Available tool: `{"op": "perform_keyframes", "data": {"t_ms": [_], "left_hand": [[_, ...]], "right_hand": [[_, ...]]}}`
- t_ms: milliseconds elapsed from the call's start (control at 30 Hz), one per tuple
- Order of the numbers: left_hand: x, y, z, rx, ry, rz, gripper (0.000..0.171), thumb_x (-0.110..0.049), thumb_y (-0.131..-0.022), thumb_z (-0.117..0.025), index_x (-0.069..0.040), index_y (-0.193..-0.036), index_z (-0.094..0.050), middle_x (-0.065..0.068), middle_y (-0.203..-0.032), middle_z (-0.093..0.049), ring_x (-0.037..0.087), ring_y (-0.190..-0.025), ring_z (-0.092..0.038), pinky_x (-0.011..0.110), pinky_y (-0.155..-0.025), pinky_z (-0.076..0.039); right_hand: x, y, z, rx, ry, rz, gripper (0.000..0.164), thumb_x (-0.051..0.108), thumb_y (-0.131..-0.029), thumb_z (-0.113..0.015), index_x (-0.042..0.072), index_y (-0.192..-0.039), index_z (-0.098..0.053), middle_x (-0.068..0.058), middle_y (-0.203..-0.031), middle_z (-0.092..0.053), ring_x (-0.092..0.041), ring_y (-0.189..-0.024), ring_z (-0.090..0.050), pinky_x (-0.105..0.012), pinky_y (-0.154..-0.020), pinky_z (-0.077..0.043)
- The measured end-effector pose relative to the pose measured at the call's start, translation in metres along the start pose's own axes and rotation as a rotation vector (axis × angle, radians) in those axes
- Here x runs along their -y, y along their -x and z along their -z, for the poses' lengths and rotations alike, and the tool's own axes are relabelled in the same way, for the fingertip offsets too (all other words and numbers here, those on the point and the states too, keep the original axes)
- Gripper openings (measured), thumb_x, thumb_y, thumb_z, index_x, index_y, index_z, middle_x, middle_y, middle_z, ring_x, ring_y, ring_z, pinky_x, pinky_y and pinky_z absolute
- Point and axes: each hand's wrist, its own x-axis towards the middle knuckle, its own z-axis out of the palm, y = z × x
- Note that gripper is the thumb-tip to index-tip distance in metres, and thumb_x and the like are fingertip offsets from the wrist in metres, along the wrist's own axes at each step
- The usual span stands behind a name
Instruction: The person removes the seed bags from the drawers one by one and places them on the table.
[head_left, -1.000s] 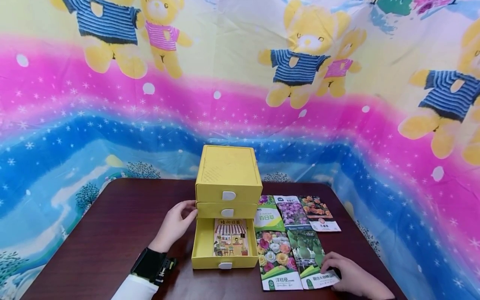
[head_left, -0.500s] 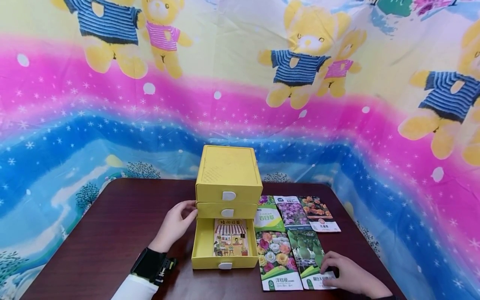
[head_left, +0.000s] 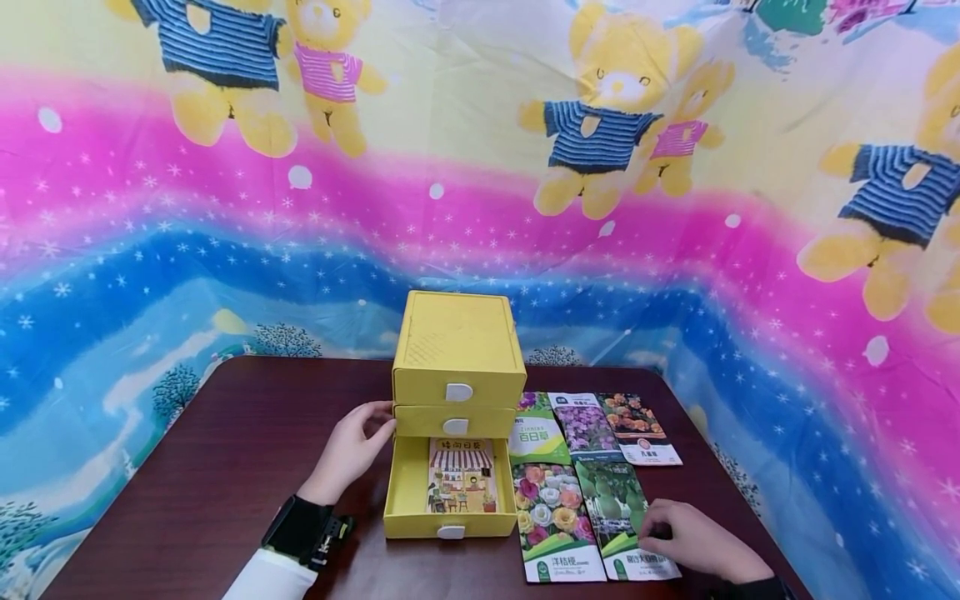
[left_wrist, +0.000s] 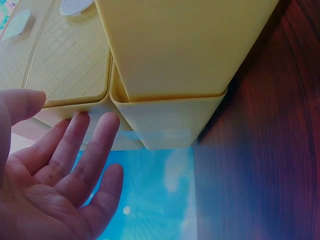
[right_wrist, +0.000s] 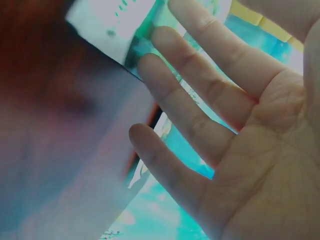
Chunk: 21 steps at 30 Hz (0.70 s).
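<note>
My left hand (head_left: 347, 454) rests its straight fingertips against the left side of a yellow drawer unit (head_left: 459, 333). In the left wrist view its fingers (left_wrist: 95, 145) lie extended by the unit's wall. The bottom drawer (head_left: 416, 526) is pulled out, with a seed packet showing a striped awning (head_left: 462, 479) lying in it. Over the lower right edge of a green seed packet (head_left: 611, 500) is my right hand (head_left: 697, 537). Its fingers (right_wrist: 195, 120) are loosely extended in the right wrist view, grasping nothing; contact with the packet cannot be told.
Beside the green packet lies a rose-picture packet (head_left: 553, 517). Behind them are a zinnia packet (head_left: 538, 437), a purple-flower packet (head_left: 588, 429) and an orange-flower packet (head_left: 637, 425). The dark wooden table (head_left: 247, 450) ends at a printed cloth backdrop (head_left: 450, 233).
My right hand has shifted slightly up and left over the green seed packet, and its fingers have eased away from the packet's lower edge. The left hand and the drawer unit stay put.
</note>
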Motion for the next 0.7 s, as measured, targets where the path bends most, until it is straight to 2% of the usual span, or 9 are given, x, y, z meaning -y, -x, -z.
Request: {"op": "perform_keyframes", "data": {"t_ms": [200, 300, 500, 633, 700], "left_hand": [[0.001, 0.000, 0.000, -0.009, 0.001, -0.017, 0.033, -0.016, -0.100, -0.066, -0.005, -0.131, -0.065, 0.009, -0.111, -0.068, 0.023, -0.101, -0.064, 0.041, -0.085, -0.051], [0.001, 0.000, -0.001, -0.016, -0.002, -0.030, 0.033, -0.015, -0.099, -0.067, -0.005, -0.131, -0.065, 0.008, -0.110, -0.069, 0.022, -0.099, -0.065, 0.039, -0.083, -0.052], [0.002, 0.000, -0.001, -0.011, 0.004, -0.020, 0.033, -0.016, -0.099, -0.067, -0.006, -0.131, -0.065, 0.007, -0.110, -0.068, 0.020, -0.097, -0.064, 0.037, -0.081, -0.051], [0.002, 0.000, -0.001, -0.010, 0.010, -0.013, 0.034, -0.016, -0.100, -0.067, -0.006, -0.132, -0.065, 0.008, -0.110, -0.068, 0.021, -0.098, -0.064, 0.038, -0.082, -0.051], [0.002, 0.000, -0.001, -0.010, 0.012, -0.011, 0.034, -0.016, -0.100, -0.067, -0.006, -0.132, -0.065, 0.008, -0.110, -0.068, 0.021, -0.098, -0.063, 0.038, -0.082, -0.051]], "right_hand": [[0.013, -0.009, 0.008, -0.066, 0.078, -0.036, 0.011, 0.031, -0.097, -0.069, 0.022, -0.102, -0.074, 0.012, -0.095, -0.064, 0.001, -0.085, -0.060, -0.027, -0.073, -0.052], [0.023, -0.016, 0.011, -0.135, 0.144, -0.012, 0.011, 0.028, -0.099, -0.066, 0.021, -0.105, -0.073, 0.012, -0.098, -0.065, 0.000, -0.088, -0.061, -0.027, -0.077, -0.053], [0.044, -0.039, 0.016, -0.255, 0.242, 0.085, 0.013, 0.021, -0.103, -0.062, 0.022, -0.109, -0.073, 0.009, -0.101, -0.069, 0.001, -0.092, -0.061, -0.027, -0.084, -0.053], [0.060, -0.055, 0.016, -0.307, 0.313, 0.178, 0.013, 0.021, -0.102, -0.063, 0.027, -0.109, -0.071, 0.014, -0.104, -0.067, -0.002, -0.098, -0.064, -0.026, -0.087, -0.053], [0.070, -0.063, 0.016, -0.327, 0.341, 0.220, 0.012, 0.022, -0.101, -0.065, 0.031, -0.108, -0.071, 0.018, -0.103, -0.065, -0.001, -0.097, -0.063, -0.026, -0.085, -0.053]]}}
